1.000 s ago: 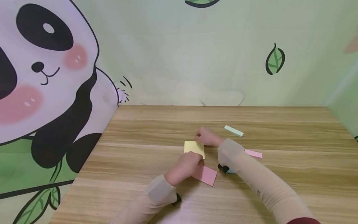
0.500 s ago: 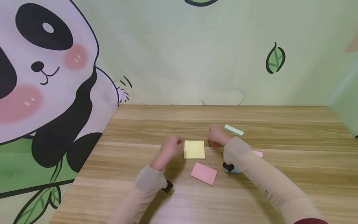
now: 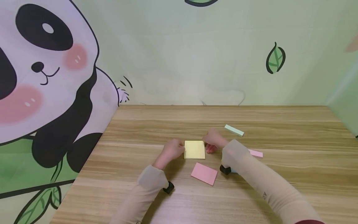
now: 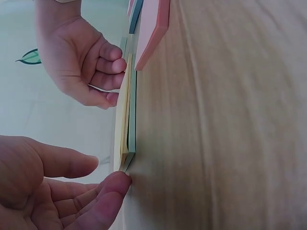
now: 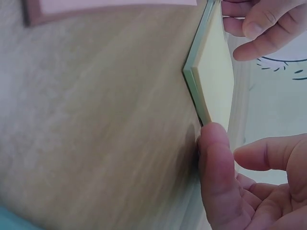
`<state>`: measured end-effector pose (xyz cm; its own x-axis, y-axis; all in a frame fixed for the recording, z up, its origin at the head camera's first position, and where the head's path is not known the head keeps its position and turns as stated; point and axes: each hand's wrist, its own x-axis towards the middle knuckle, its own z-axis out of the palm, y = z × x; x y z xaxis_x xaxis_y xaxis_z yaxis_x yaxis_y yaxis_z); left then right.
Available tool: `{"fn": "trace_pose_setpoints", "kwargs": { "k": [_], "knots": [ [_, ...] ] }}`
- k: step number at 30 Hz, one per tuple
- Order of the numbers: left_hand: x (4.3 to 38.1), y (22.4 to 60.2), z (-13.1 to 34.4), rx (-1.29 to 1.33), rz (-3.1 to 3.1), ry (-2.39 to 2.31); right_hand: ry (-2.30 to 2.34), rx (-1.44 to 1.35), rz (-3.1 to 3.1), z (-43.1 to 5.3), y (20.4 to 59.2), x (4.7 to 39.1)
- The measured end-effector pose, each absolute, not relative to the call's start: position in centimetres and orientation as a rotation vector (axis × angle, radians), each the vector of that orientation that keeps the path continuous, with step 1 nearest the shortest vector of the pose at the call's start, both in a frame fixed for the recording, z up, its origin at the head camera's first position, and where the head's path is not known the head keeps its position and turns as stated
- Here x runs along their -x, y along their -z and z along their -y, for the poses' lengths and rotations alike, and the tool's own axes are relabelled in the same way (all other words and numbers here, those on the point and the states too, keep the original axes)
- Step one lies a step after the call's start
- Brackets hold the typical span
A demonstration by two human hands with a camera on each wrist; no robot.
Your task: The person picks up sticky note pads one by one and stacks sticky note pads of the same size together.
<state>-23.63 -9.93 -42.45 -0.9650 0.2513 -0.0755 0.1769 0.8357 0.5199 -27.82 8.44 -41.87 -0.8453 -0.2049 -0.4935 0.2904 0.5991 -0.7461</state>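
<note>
Yellow paper, a square pad of sticky notes (image 3: 194, 150), lies flat on a green pad (image 4: 133, 115) on the wood-grain worktop (image 3: 134, 130), a little left of its middle and well short of its back edge. A person's left hand (image 3: 172, 149) is at the pads' left side, fingers relaxed and unclosed, one fingertip seemingly against the side. The right hand (image 3: 213, 140) mirrors it on the right — thumb and forefinger parted, a fingertip on the edge, nothing gripped. A pink pad (image 3: 204, 174) lies askew on the near side. Towards the worktop's right edge are a blue pad (image 3: 233, 170), mostly hidden by the right sleeve (image 3: 257, 174), and a narrow pink strip (image 3: 255, 153); a pale green strip (image 3: 234, 130) lies nearer the back right corner.

The step looks like squaring the two layers. It would go best with light, equal pressure from both sides, fingertips low enough to meet both layers — a thin gap shows between them at one corner, and a harder push from one hand could skew the top.
</note>
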Motion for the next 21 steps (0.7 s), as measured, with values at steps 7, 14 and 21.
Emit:
{"fn": "trace_pose_setpoints", "kwargs": {
  "k": [7, 14, 21],
  "knots": [
    [23.5, 42.4, 9.7, -0.313, -2.836, -0.824, 1.218, -0.071, -2.266, -8.3, 42.0, 27.8],
    [23.4, 42.4, 9.7, -0.298, -2.846, -0.835, 1.206, -0.058, -2.285, -8.4, 41.8, 27.6],
    [22.9, 41.9, 9.7, -0.297, -2.911, -0.815, 1.225, -0.009, -2.286, -9.8, 40.9, 27.4]
  ]
}}
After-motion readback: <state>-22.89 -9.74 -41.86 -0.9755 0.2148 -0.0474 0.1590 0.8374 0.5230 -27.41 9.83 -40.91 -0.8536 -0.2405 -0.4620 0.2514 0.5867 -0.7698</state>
